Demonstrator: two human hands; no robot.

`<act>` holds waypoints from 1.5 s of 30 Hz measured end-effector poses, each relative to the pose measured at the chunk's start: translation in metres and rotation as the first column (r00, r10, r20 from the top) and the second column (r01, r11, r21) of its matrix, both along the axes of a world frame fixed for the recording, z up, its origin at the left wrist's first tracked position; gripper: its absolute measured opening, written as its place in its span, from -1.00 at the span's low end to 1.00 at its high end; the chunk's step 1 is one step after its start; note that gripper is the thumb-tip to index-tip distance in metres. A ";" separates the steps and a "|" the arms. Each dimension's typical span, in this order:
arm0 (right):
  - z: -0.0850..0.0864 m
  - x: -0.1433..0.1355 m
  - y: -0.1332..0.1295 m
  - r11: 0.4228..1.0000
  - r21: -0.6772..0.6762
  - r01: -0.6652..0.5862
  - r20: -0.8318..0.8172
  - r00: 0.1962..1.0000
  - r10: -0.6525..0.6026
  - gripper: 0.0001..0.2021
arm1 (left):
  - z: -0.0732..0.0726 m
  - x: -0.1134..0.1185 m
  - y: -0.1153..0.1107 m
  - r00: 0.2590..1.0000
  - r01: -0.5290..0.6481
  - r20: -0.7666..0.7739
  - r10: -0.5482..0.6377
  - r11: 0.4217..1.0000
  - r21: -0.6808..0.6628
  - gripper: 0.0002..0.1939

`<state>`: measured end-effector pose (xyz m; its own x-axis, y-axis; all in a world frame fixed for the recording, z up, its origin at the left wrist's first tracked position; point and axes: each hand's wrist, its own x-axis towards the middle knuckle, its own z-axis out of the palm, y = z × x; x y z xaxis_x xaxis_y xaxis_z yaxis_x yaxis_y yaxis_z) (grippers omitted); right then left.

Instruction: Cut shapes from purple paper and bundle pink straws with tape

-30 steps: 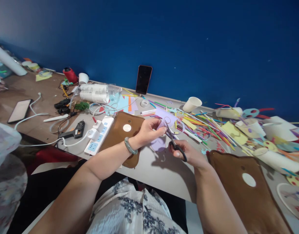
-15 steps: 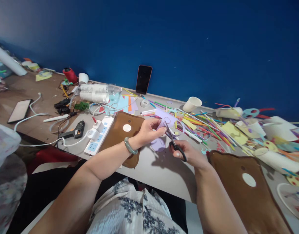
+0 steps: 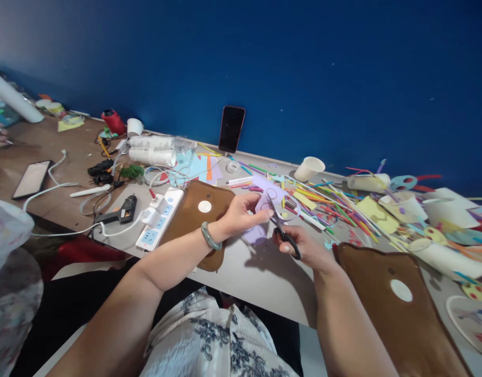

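Note:
My left hand [image 3: 244,213] pinches a sheet of purple paper [image 3: 266,184] between thumb and fingers, above the table. A small circle outline shows on the sheet. My right hand [image 3: 299,246] grips black-handled scissors [image 3: 287,238], their blades pointing up and left at the sheet close to the outline. How far the blades are parted is hard to make out. Beneath my hands a round purple paper piece [image 3: 255,234] lies on the table. Partly under my left forearm is a brown cushion-like pad [image 3: 186,209] with a white oval.
A power strip [image 3: 161,220] and a black glue gun [image 3: 125,210] are to the left. Coloured sticks and pipe cleaners [image 3: 343,207] spread to the right, with a paper cup [image 3: 309,168] behind. A phone [image 3: 232,129] leans on the blue wall. Another brown pad [image 3: 393,303] lies front right.
The purple sheet has shifted and turned slightly in my left hand, and the left thumb sits a little farther right. My right hand with the scissors is nearly unmoved.

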<state>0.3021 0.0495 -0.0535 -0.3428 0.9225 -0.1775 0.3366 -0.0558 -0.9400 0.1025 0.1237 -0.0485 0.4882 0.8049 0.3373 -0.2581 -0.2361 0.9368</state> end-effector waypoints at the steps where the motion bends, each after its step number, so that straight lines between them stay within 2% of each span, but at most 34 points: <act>1: 0.000 0.000 0.000 1.000 0.002 0.005 -0.001 1.000 -0.005 -0.33 | 0.000 0.000 0.000 1.000 -0.005 0.000 0.005 1.000 0.009 -0.58; 10: 0.002 -0.001 -0.001 0.999 -0.001 0.032 -0.004 0.999 -0.032 -0.32 | -0.003 0.003 0.001 0.999 -0.020 0.051 0.019 1.000 0.011 -0.62; 20: 0.000 -0.005 -0.001 1.000 0.006 0.019 -0.075 0.997 -0.018 -0.35 | 0.000 0.001 -0.001 0.998 -0.008 0.055 0.008 1.000 0.003 -0.64; 37: 0.004 -0.007 -0.001 0.999 0.028 0.038 -0.024 0.999 -0.037 -0.33 | 0.000 0.001 -0.003 0.999 0.024 0.041 -0.023 0.999 -0.041 -0.57; 45: -0.001 -0.004 -0.001 0.999 0.017 0.035 -0.038 0.999 -0.034 -0.39 | 0.000 0.001 -0.003 0.998 0.028 0.064 -0.026 0.999 -0.042 -0.61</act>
<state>0.2980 0.0486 -0.0546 -0.3169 0.9368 -0.1486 0.2992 -0.0499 -0.9529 0.1034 0.1210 -0.0485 0.4888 0.8061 0.3336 -0.3229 -0.1881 0.9276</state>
